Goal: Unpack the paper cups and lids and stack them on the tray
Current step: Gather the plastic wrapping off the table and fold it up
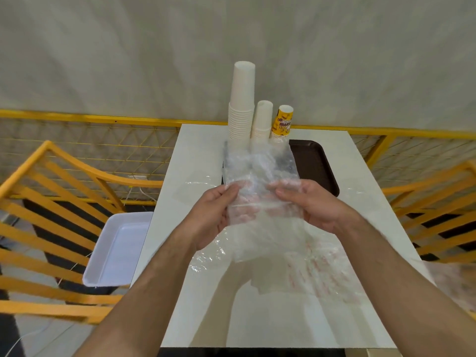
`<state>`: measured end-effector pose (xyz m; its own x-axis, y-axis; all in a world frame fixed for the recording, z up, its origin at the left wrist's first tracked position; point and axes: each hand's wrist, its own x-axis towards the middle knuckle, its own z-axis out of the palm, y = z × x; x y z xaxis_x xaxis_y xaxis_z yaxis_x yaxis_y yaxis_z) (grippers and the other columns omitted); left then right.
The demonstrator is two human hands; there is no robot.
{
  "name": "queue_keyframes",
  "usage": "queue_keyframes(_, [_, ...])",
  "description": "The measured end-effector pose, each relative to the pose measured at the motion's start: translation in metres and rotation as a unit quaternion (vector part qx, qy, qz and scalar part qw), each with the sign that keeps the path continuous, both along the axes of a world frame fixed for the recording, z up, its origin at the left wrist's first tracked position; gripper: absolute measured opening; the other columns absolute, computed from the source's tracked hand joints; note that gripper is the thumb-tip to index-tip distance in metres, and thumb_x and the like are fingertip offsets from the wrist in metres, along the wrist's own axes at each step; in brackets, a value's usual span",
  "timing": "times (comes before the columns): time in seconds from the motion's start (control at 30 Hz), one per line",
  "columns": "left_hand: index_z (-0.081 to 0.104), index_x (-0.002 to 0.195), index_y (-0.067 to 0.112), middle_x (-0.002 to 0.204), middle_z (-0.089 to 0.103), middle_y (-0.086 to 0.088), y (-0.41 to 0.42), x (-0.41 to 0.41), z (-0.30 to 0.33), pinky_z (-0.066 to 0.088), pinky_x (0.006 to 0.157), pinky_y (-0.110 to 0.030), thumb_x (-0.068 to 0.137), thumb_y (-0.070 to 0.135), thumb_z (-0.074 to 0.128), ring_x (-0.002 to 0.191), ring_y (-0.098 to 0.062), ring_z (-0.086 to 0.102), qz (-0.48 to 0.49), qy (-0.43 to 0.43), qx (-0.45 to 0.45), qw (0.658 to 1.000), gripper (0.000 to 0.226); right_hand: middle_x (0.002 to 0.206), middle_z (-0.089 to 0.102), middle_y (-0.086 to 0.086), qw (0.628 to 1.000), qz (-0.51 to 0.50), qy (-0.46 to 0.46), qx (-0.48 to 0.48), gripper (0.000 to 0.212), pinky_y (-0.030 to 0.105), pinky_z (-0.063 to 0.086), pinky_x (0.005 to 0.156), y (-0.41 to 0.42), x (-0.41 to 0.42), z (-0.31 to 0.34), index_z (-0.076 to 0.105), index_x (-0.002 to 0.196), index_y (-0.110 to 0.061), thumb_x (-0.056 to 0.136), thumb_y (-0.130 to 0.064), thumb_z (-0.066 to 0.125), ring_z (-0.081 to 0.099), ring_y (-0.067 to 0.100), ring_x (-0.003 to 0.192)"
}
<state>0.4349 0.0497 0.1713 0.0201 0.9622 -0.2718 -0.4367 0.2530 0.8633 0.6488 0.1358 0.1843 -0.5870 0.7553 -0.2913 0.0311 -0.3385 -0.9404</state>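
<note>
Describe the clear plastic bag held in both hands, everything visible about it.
The plastic bag is thin, clear and crinkled, glinting with light. The left hand and right hand pinch its sides, holding it upright above the white table, in front of the cup stacks and brown tray. Its contents cannot be made out.

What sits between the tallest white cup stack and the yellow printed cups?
A shorter white cup stack stands between the tallest white stack and the yellow printed cups, seen in the head view.
</note>
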Motion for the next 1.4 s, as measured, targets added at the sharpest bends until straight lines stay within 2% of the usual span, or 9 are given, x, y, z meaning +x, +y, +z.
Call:
queue_keyframes(0.17, [0.060,0.129,0.005,0.120,0.068,-0.021,-0.004,-0.001,0.006,0.057,0.092,-0.047,0.101,0.015,0.049,0.106,-0.040,0.068,-0.039,0.000,0.014,0.999,0.031,0.124,0.069,0.018,0.999,0.038,-0.033,-0.009,0.030,0.038,0.060,0.090,0.002,0.012,0.005,0.067,0.128,-0.007,0.100,-0.010,0.055,0.071,0.037,0.105])
queue_keyframes(0.47, [0.067,0.126,0.019,0.104,0.050,-0.018,-0.005,-0.010,0.013,0.061,0.078,-0.038,0.103,0.009,0.047,0.099,-0.038,0.072,-0.075,0.068,0.033,0.994,0.032,0.126,0.067,0.022,0.998,0.051,0.002,-0.029,0.038,0.042,0.060,0.089,0.004,0.017,0.006,0.065,0.131,-0.012,0.094,-0.013,0.058,0.068,0.042,0.108])
queue_keyframes(0.6, [0.065,0.126,0.025,0.107,0.071,-0.020,-0.009,-0.017,0.024,0.061,0.082,-0.043,0.104,0.013,0.044,0.099,-0.036,0.072,-0.116,0.099,0.031,0.988,0.033,0.120,0.070,0.020,0.997,0.067,0.015,-0.025,0.034,0.048,0.056,0.095,0.009,0.020,0.010,0.073,0.121,-0.014,0.092,-0.010,0.057,0.068,0.040,0.108])
queue_keyframes(0.8, [0.073,0.115,0.026,0.103,0.075,-0.016,-0.011,-0.023,0.041,0.061,0.080,-0.037,0.095,0.018,0.049,0.090,-0.026,0.075,-0.131,0.102,0.062,0.984,0.031,0.115,0.073,0.016,0.997,0.077,0.018,0.005,0.030,0.044,0.055,0.094,0.018,0.020,0.027,0.080,0.103,-0.012,0.086,-0.006,0.057,0.070,0.034,0.106])
queue_keyframes(0.93, [0.079,0.099,0.016,0.102,0.075,-0.014,-0.007,-0.030,0.047,0.060,0.076,-0.032,0.101,-0.006,0.038,0.089,-0.025,0.074,-0.157,0.138,0.080,0.975,0.047,0.096,0.078,0.011,0.993,0.108,0.000,0.057,0.020,0.030,0.062,0.076,0.021,0.021,0.047,0.082,0.086,-0.009,0.079,-0.003,0.065,0.076,0.022,0.087])
queue_keyframes(1.1, [0.081,0.090,0.017,0.104,0.076,-0.011,-0.006,-0.034,0.061,0.057,0.081,-0.027,0.099,-0.014,0.031,0.094,-0.021,0.073,-0.191,0.192,0.098,0.958,0.059,0.068,0.075,-0.001,0.979,0.132,-0.072,0.137,0.065,0.018,0.055,0.061,0.027,0.022,0.064,0.078,0.055,-0.018,0.090,0.024,0.043,0.072,0.009,0.066])
queue_keyframes(1.23, [0.079,0.096,0.007,0.105,0.073,-0.017,-0.004,-0.039,0.065,0.058,0.079,-0.033,0.083,0.002,0.056,0.092,-0.026,0.072,-0.240,0.106,0.085,0.961,0.027,0.068,0.075,0.003,0.976,0.161,-0.079,0.127,0.069,0.018,0.055,0.059,0.029,0.018,0.070,0.077,0.055,-0.014,0.091,0.028,0.035,0.072,0.011,0.065])
queue_keyframes(1.3, [0.079,0.095,0.007,0.102,0.073,-0.015,-0.001,-0.039,0.068,0.058,0.076,-0.035,0.075,0.017,0.057,0.087,-0.026,0.072,-0.256,0.071,0.073,0.961,0.031,0.071,0.076,0.004,0.972,0.175,-0.090,0.129,0.072,0.018,0.056,0.060,0.031,0.017,0.074,0.078,0.057,-0.014,0.089,0.030,0.031,0.073,0.012,0.067])
queue_keyframes(1.4, [0.079,0.099,0.008,0.102,0.075,-0.007,0.007,-0.030,0.076,0.059,0.073,-0.029,0.091,0.016,0.061,0.087,-0.019,0.072,-0.256,0.160,0.077,0.950,0.021,0.075,0.077,0.002,0.960,0.210,-0.114,0.148,0.069,0.018,0.056,0.063,0.029,0.013,0.086,0.080,0.060,-0.017,0.089,0.028,0.035,0.074,0.012,0.072])
